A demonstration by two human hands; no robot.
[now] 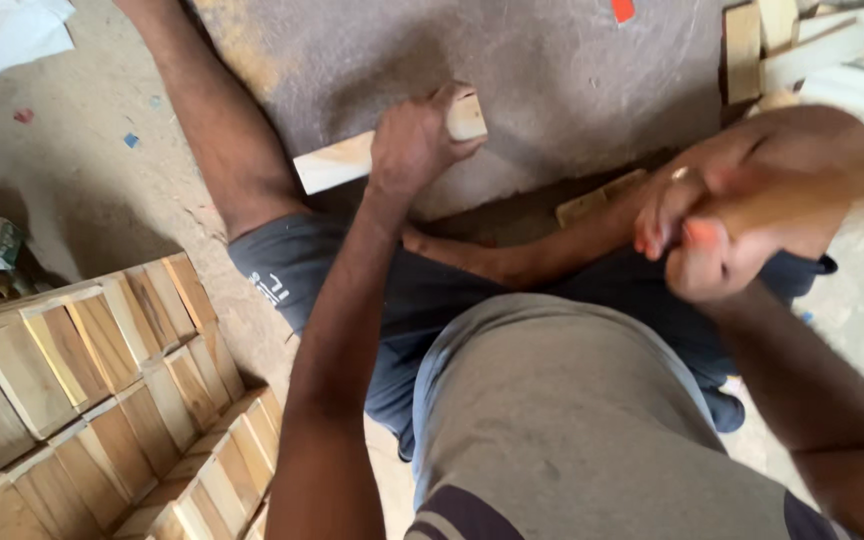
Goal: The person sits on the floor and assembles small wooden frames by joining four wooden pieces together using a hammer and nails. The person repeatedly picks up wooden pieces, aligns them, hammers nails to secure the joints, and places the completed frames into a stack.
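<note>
Wood is what the whole floor is about: the person sits low on the dusty concrete, legs spread, working between their knees. Their left hand, in the upper middle of the frame, is closed around a pale wooden strip that lies slantwise on a grey mat, pinning it down. The right hand, at the right of the frame, is clenched on a blurred wooden handle; what head it carries I cannot tell, since it runs out of focus.

By my reckoning the step in hand is a strike or a trim on that strip, with the piece steadied and the tool raised clear of it. The next move would call for the left fingers to stay firm and well away from wherever the tool lands, and for the strip to lie flat on the mat.

Stacked wooden blocks fill the lower left, more offcuts sit in the upper right corner, and a short flat piece lies by the leg.
</note>
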